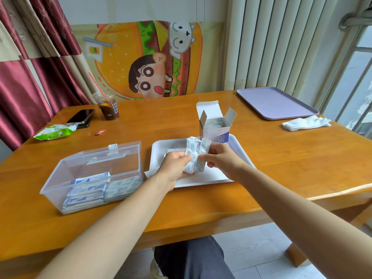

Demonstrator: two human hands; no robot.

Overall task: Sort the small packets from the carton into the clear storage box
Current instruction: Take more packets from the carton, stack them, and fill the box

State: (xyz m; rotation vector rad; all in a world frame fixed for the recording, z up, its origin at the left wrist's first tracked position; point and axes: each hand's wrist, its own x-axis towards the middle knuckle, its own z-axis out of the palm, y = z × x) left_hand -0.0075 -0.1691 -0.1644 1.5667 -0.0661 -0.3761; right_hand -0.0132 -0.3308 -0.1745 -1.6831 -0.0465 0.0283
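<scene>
Holding a small bundle of packets (194,156) between them, both hands were closed on it above the white tray (237,150). The left hand (174,168) clasped the lower part of the bundle, fingers curled under and thumb on top; the right hand (220,158) pinched its right edge between thumb and fingers. The packets, white with blue print, stood roughly upright and fanned a little at the top, their upper ends rising clear of both hands.

Just behind the bundle, on the far part of the white tray, stood the carton (216,125), upright with its top flaps open and more packets showing inside. A flat white wrapper lay on the tray beneath the left hand, partly hidden.

Left of the tray, just beside it, sat the clear storage box (60,178) with its lid raised at the back. Inside it, rows of blue-and-white packets lay stacked toward the near side, with paler ones along the right wall.

The tray and box rested on a wooden table (291,168). Far left of the tray lay a green pouch (54,133), a phone (80,117) and a plastic cup of dark drink (107,106). Far right of the tray were a lilac tray (275,102) and a crumpled white tissue (306,123).
</scene>
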